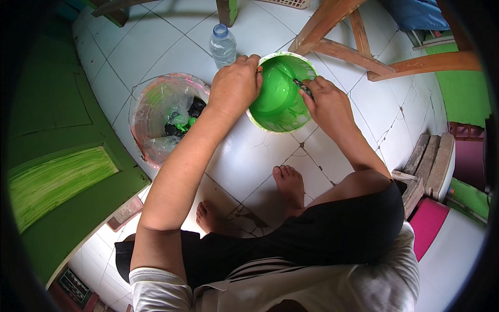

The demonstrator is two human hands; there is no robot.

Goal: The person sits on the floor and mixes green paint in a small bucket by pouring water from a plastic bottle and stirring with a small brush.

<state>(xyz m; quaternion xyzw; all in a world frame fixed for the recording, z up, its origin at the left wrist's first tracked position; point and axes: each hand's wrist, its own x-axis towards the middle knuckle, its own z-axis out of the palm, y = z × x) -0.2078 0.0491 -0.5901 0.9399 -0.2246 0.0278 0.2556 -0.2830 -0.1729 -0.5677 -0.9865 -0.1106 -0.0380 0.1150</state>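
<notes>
A white bucket [258, 120] full of bright green paint stands on the tiled floor in front of me. My left hand [236, 86] grips its rim on the left side. My right hand [327, 101] rests on the right rim and holds a small dark tool [303, 87], its tip over the paint. My bare feet sit on the tiles below the bucket.
A bucket lined with a paint-smeared plastic bag [166, 117] holds dark scraps at left. A clear water bottle [223, 46] stands behind the paint bucket. Green-painted door panel [57, 171] lies far left. Wooden legs [353, 44] cross the upper right; wood blocks [426, 166] lie right.
</notes>
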